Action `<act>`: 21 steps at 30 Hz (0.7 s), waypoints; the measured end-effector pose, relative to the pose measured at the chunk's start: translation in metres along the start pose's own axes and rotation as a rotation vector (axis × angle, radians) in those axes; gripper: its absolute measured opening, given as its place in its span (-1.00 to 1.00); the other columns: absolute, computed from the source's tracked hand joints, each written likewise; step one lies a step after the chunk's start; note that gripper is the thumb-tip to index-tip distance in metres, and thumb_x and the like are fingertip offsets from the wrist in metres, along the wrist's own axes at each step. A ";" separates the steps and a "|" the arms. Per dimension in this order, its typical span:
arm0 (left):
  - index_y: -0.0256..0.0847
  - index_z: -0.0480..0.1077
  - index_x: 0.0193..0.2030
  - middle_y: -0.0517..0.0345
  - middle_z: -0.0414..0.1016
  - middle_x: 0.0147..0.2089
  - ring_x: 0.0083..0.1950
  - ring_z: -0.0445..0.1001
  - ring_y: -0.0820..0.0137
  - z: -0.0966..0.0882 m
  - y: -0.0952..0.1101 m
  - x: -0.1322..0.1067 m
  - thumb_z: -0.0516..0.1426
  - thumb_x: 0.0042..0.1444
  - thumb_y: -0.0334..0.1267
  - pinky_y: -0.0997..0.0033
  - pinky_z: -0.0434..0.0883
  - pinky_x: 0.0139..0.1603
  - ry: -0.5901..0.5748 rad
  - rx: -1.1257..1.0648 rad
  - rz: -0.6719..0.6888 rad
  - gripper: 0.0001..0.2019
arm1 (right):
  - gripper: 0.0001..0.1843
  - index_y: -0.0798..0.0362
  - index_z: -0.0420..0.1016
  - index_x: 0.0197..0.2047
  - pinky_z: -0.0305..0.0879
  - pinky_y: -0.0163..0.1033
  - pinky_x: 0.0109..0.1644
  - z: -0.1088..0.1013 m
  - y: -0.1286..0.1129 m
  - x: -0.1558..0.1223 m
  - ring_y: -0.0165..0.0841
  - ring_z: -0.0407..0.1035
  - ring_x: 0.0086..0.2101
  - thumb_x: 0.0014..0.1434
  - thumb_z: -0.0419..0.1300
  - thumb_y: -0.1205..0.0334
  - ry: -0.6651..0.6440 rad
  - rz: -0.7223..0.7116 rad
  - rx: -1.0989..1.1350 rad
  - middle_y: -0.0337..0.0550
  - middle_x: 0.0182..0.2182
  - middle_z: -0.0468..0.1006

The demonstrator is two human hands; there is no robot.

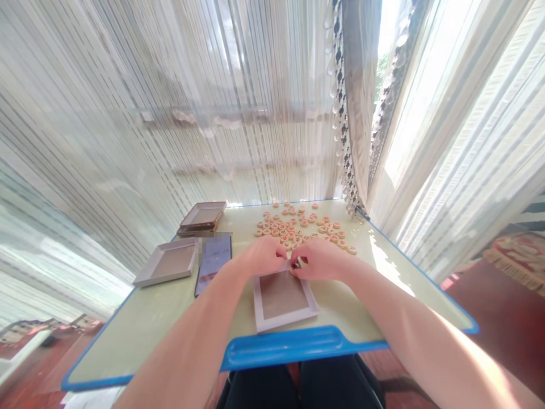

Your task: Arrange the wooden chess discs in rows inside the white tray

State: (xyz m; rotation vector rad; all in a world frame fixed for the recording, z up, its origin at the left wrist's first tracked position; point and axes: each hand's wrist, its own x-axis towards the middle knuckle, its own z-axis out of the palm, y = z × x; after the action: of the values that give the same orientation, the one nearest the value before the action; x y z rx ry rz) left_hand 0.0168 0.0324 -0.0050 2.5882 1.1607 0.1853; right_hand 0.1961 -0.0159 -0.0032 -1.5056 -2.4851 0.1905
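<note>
A shallow white cardboard box with a brown inside lies in front of me near the table's edge. My left hand rests by its far rim with the fingers curled together; what they grip, if anything, is hidden. Over the far right corner of the box, my right hand pinches a small round game piece with a dark marking between thumb and fingers. Just beyond both hands, many round wooden game pieces with red or dark marks are spread on the table.
A phone lies left of the box. Farther left is another shallow box part, with stacked boxes behind it. The pale table has a blue edge and a blue front tray. Sheer curtains hang behind the table.
</note>
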 end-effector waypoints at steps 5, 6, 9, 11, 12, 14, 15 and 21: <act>-0.22 0.51 -0.50 0.25 0.41 -0.55 -0.49 0.28 0.52 -0.001 -0.001 0.000 -0.01 -0.16 -0.38 0.53 0.18 -0.47 -0.001 -0.021 0.038 -0.75 | -0.74 -0.15 0.60 -0.24 0.01 -0.32 -0.43 -0.001 0.001 0.001 -0.34 0.35 -0.41 0.02 0.14 0.08 -0.004 -0.010 -0.053 -0.21 -0.43 0.58; -0.23 0.51 -0.51 0.25 0.40 -0.56 -0.49 0.28 0.52 -0.001 -0.001 0.000 -0.01 -0.17 -0.39 0.53 0.17 -0.47 0.005 -0.020 0.040 -0.75 | -0.73 -0.15 0.60 -0.23 0.02 -0.31 -0.42 -0.002 0.002 0.001 -0.33 0.36 -0.39 0.03 0.14 0.08 -0.004 -0.021 -0.064 -0.20 -0.41 0.58; -0.22 0.51 -0.49 0.25 0.43 -0.54 -0.48 0.29 0.51 -0.001 -0.001 0.000 -0.02 -0.17 -0.39 0.53 0.18 -0.46 0.010 -0.022 0.033 -0.74 | -0.73 -0.14 0.60 -0.22 0.03 -0.31 -0.42 -0.002 0.002 0.001 -0.32 0.37 -0.38 0.04 0.14 0.08 -0.020 -0.025 -0.070 -0.19 -0.40 0.59; -0.21 0.52 -0.47 0.26 0.45 -0.52 -0.47 0.30 0.51 0.000 -0.001 0.000 -0.02 -0.17 -0.39 0.54 0.18 -0.46 0.006 -0.023 0.023 -0.73 | -0.73 -0.15 0.60 -0.22 0.02 -0.32 -0.44 -0.003 0.002 0.001 -0.33 0.36 -0.41 0.03 0.15 0.05 -0.036 0.000 -0.045 -0.20 -0.43 0.58; -0.21 0.52 -0.48 0.26 0.45 -0.52 -0.47 0.31 0.51 0.000 -0.002 0.001 -0.02 -0.17 -0.39 0.54 0.18 -0.46 0.004 -0.019 0.022 -0.74 | -0.73 -0.16 0.60 -0.24 0.02 -0.32 -0.45 -0.003 0.002 0.000 -0.34 0.35 -0.42 0.02 0.17 0.03 -0.033 0.016 -0.028 -0.21 -0.44 0.57; -0.22 0.51 -0.49 0.25 0.45 -0.52 -0.46 0.30 0.51 0.001 -0.003 0.001 -0.01 -0.17 -0.39 0.54 0.17 -0.46 0.007 -0.008 0.022 -0.74 | -0.72 -0.17 0.60 -0.26 0.02 -0.33 -0.46 -0.004 0.003 -0.001 -0.35 0.34 -0.42 -0.02 0.20 -0.03 -0.018 0.040 0.012 -0.23 -0.46 0.55; -0.22 0.51 -0.50 0.25 0.44 -0.53 -0.47 0.30 0.51 0.001 -0.004 0.001 -0.01 -0.17 -0.39 0.54 0.17 -0.47 0.008 -0.006 0.023 -0.75 | -0.72 -0.16 0.60 -0.28 0.02 -0.34 -0.46 -0.004 0.003 -0.001 -0.36 0.34 -0.42 -0.04 0.21 -0.05 -0.008 0.050 0.035 -0.24 -0.47 0.54; -0.21 0.52 -0.49 0.25 0.46 -0.51 -0.47 0.30 0.51 0.000 -0.004 0.001 -0.02 -0.17 -0.41 0.54 0.19 -0.44 0.011 0.020 0.028 -0.73 | -0.71 -0.08 0.57 -0.21 0.08 -0.36 -0.42 -0.006 0.017 0.005 -0.41 0.34 -0.44 0.14 0.05 0.10 0.143 0.212 0.139 -0.23 -0.50 0.51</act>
State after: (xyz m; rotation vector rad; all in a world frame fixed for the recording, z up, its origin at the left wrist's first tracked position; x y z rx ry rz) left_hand 0.0152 0.0354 -0.0066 2.6251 1.1365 0.1954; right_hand 0.2100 -0.0039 -0.0009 -1.6594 -2.1550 0.2747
